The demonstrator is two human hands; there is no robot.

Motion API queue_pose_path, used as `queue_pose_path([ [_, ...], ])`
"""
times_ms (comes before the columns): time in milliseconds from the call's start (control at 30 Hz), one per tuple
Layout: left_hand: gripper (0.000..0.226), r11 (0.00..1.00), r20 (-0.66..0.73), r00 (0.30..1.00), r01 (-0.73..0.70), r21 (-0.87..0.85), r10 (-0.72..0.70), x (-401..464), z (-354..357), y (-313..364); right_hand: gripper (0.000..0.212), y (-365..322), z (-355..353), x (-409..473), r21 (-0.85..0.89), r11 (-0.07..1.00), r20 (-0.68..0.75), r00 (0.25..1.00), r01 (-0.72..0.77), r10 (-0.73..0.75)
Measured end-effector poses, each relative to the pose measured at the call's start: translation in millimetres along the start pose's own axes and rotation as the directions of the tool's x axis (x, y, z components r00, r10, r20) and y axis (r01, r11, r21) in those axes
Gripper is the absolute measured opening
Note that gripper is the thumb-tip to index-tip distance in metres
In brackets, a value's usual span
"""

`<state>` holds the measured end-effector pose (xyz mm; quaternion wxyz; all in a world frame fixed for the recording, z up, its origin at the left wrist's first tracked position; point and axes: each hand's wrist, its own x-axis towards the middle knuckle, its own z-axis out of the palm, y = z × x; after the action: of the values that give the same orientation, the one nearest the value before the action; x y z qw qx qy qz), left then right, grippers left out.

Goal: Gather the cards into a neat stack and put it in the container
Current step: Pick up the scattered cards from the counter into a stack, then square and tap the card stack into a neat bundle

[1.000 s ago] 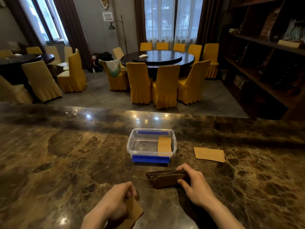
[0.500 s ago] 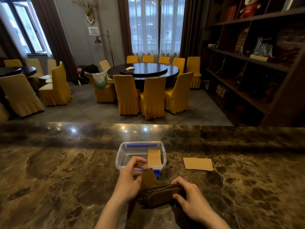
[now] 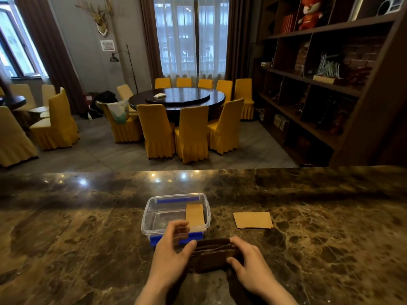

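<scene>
A stack of brown cards rests on the marble counter between my two hands. My right hand grips its right end. My left hand holds its left end, thumb on the stack's top edge and fingers blurred above. Just behind stands a clear plastic container with blue clips. One tan card leans inside it at the right. Another tan card lies flat on the counter to the container's right.
The dark marble counter stretches wide to both sides. Beyond its far edge is a dining room with a round table, yellow chairs and a wooden shelf unit at the right.
My left hand brought a card from the lower left to the stack and laid it on; both hands now hold the stack. The view tilted upward.
</scene>
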<state>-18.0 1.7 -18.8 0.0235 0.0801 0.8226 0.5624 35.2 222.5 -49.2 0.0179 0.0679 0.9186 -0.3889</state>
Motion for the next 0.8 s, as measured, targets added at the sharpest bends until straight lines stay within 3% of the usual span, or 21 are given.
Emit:
queue_pose_path([
  [100,0.035,0.974,0.043,0.984,0.175,-0.142,-0.171,-7.5,3.7,-20.1,0.044,4.1,2.3,1.8,0.027,0.999,-0.004,1.000,-0.027,0.027],
  [200,0.040,0.938,0.108,0.964,0.262,-0.226,-0.243,-10.5,18.7,-28.3,0.042,5.7,7.8,3.5,0.066,0.996,-0.007,0.998,-0.058,0.059],
  [367,0.034,0.938,0.075,0.976,0.218,-0.269,-0.205,-9.0,33.7,-30.0,0.061,6.2,11.3,8.1,0.072,0.989,-0.016,0.991,-0.128,0.130],
  [567,0.040,0.851,0.076,0.975,0.219,-0.477,-0.208,-7.0,39.8,-34.1,0.058,6.2,14.4,6.0,0.062,0.995,-0.041,0.996,-0.073,0.076],
  [800,0.049,0.897,-0.047,0.978,0.167,-0.409,-0.204,-5.2,52.9,-42.1,0.064,6.6,20.5,4.2,0.054,0.998,-0.050,0.998,-0.046,0.049],
])
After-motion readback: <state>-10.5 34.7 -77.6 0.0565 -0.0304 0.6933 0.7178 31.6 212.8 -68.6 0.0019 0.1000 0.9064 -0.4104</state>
